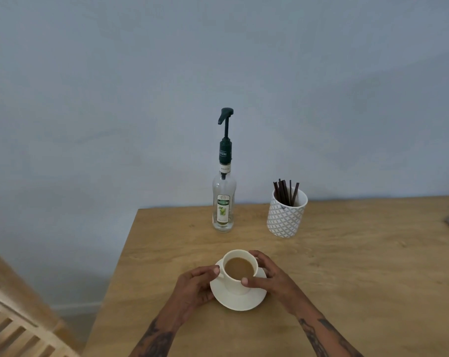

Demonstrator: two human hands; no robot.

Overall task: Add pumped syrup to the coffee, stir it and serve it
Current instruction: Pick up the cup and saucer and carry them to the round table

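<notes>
cup (240, 269) holds milky coffee, seated on saucer (237, 298) near table (346, 279) front-left. left hand (196, 284) pinches its handle; right hand (267, 275) wraps the cup. syrup bottle (223, 202) nearly empty; patterned holder (286, 215) contains stirrers (286, 191).

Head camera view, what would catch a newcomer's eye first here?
The white cup of milky coffee on its saucer, near the table's front edge, held between the left hand and right hand. Behind it stands a tall syrup bottle with a dark pump, and to its right a patterned pot of dark stirrers.
</notes>
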